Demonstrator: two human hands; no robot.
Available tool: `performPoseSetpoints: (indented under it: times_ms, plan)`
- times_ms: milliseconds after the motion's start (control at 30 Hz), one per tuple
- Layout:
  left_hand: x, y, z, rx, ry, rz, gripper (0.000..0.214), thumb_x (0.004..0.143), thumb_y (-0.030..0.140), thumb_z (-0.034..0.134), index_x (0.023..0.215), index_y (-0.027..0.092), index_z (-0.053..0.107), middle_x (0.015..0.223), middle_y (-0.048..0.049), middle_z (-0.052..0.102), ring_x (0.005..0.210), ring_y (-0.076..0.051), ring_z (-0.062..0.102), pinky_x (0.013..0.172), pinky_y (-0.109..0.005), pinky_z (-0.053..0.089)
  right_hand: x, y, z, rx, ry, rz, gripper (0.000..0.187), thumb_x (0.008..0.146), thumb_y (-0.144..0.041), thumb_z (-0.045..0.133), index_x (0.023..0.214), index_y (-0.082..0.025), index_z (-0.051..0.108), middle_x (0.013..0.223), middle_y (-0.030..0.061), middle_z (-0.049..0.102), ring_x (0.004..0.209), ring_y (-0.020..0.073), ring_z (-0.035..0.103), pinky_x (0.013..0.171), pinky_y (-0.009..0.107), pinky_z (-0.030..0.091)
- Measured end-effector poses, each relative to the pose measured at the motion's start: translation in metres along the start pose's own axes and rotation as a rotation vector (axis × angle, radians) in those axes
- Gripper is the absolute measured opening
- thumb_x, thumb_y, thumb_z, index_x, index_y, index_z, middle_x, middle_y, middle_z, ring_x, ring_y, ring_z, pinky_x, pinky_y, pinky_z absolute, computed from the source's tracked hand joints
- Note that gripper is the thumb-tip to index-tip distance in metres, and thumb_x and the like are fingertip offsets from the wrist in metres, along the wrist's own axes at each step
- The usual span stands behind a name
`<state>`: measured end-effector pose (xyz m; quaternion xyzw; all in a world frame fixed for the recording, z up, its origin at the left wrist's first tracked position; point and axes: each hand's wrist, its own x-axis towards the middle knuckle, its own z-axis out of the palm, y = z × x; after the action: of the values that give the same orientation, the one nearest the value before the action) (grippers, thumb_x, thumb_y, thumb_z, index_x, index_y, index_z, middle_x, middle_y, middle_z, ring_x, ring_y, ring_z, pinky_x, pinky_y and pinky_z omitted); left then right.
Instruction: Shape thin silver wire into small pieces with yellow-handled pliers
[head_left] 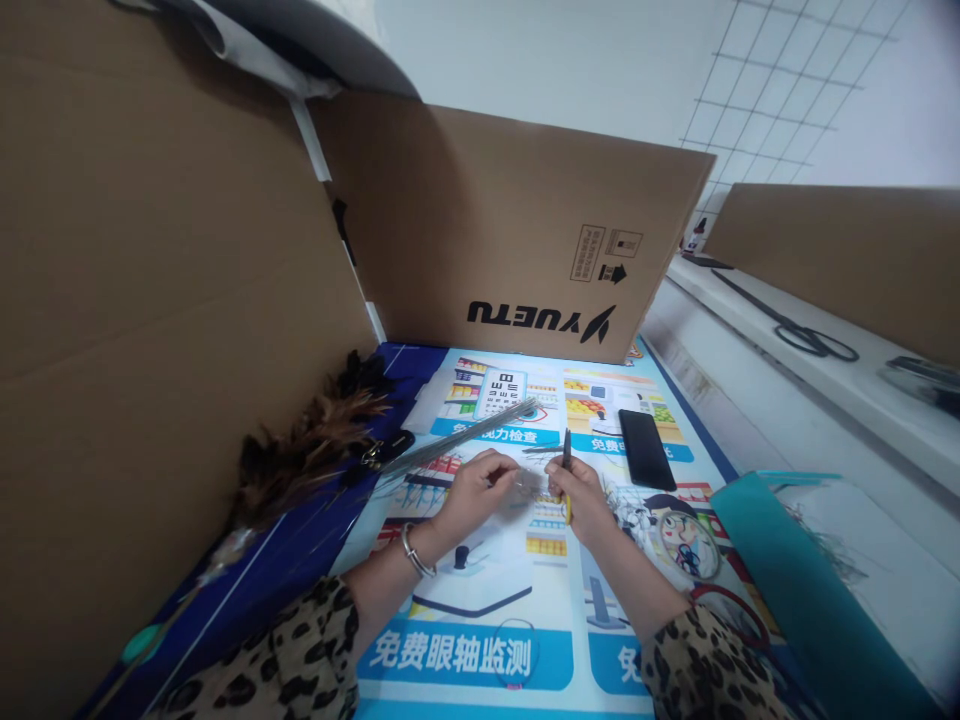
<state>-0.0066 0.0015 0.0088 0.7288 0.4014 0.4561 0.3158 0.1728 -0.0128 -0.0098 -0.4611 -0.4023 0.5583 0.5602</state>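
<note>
My right hand point(581, 497) is closed around small pliers point(568, 507) with yellow handles, their dark jaws pointing up and away from me. Opposite it, my left hand point(480, 492) has its thumb and fingers pinched together near a thin wire piece point(531, 489). This piece spans the short gap between both hands; its exact shape is too fine to make out. Beyond my left hand, a bundle of thin grey wires point(469, 436) lies slantwise on the printed table cover point(480, 590). Some short dark wire pieces lie just past the pliers.
A black phone point(647, 450) lies right of my hands. Nearer are a roll of clear tape point(688, 543), a red ring point(731, 612) and a teal box point(802, 590) with wire scraps. Feathers point(315, 435) line the left side. Cardboard panels point(510, 220) stand behind; scissors point(795, 325) rest on the right ledge.
</note>
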Motion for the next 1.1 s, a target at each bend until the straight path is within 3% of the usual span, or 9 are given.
performPoseSetpoints:
  times_ms: [533,1100]
  plan:
    - [0.001,-0.003,0.000,0.010,0.021,0.001,0.013,0.076,0.013,0.050,0.078,0.017,0.062,0.073,-0.0015,0.059,0.071,-0.013,0.054,0.065,-0.024,0.042,0.000,-0.001,0.000,0.053,-0.016,0.028,0.020,0.068,-0.034,0.064,0.076,-0.018,0.055,0.052,-0.0055,0.044,0.048,0.0066,0.038,0.048,0.021,0.029]
    - [-0.002,0.012,-0.003,-0.019,0.037,0.064,0.014,0.077,0.015,0.049,0.081,0.017,0.063,0.075,-0.0044,0.059,0.072,-0.014,0.054,0.067,-0.026,0.045,0.003,-0.004,-0.003,0.101,0.005,0.055,0.020,0.068,-0.034,0.064,0.075,-0.019,0.053,0.055,-0.0044,0.045,0.050,0.0081,0.041,0.050,0.023,0.033]
